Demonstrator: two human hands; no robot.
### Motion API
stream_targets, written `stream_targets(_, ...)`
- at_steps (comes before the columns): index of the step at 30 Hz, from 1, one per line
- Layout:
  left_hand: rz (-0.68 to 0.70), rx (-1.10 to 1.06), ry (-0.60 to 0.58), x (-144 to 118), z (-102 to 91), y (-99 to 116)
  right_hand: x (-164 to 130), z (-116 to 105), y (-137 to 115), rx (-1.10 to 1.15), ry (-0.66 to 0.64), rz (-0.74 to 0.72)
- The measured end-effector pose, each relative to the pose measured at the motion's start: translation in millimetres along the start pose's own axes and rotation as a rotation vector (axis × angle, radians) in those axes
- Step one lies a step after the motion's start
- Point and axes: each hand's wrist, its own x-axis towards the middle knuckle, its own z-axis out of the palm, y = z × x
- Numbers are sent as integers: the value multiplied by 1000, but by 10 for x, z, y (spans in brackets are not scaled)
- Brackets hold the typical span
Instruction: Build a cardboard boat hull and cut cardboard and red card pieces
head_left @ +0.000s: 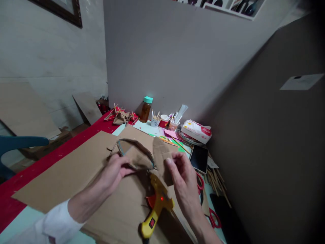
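The table (76, 144) is the biggest thing here, red on the left side and pale green elsewhere; the bottom of the view cuts it off. A big cardboard sheet (76, 166) lies on it. High up, a white rack (228, 12) holds dark things, but the top edge cuts it off, so I can't tell what they are.

The left hand (115, 171) pinches the near left edge of a cardboard piece with a raised rim (137, 157), held up over the cardboard. The right hand (181, 173) is partly curled, its thumb and fingers on the edge of a leaf-shaped cardboard piece (159, 152) just beside the first. Some of its fingers are hidden.

Below them is a yellow glue gun (157, 211) with a glowing red dot. At the back, a soft white pack (195, 131) has red and pink print, too blurry to read. A bottle (145, 112) with a teal lid has brown stuff inside. Three small cups come last. The left cup (155, 123) holds thin sticks, the red cup (164, 123) shows a white rim, and the right cup (173, 126) holds pens and pale strips.
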Motion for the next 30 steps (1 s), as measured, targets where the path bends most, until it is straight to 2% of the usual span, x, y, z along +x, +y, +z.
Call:
stream_targets(4,54,-109,164,255,-144,245,-302,183,-88,-158,-431,13)
stream_targets(6,78,-136,214,308,-179,311,-423,294,-136,-297,-547,-4)
stream_targets(8,79,-148,222,301,-175,328,-465,348,-175,-395,-598,-42)
stream_targets(10,66,-152,204,264,-148,319,-426,306,-178,-468,-572,-160)
stream_targets(12,59,-161,189,234,-124,306,-342,161,-123,-552,-448,-284)
stream_targets(13,60,-168,184,227,-117,303,-302,60,-74,-611,-375,-298)
stream_targets(15,72,-182,176,226,-118,296,-269,-154,49,-755,-269,-235)
stream_targets(17,91,-192,158,233,-128,282,-331,-316,170,-893,-234,-163)
stream_targets(19,112,-205,139,235,-138,255,-484,-370,257,-883,-244,-107)
stream_targets(21,124,-212,131,233,-140,221,-678,-312,299,-861,-207,-110)
stream_targets(25,129,-215,131,235,-132,181,-979,-37,292,-952,-159,-179)
stream_targets(28,127,-225,134,234,-127,179,-1045,145,249,-1049,-133,-223)
stream_targets(30,128,-230,138,225,-121,176,-1029,223,208,-1052,-107,-202)
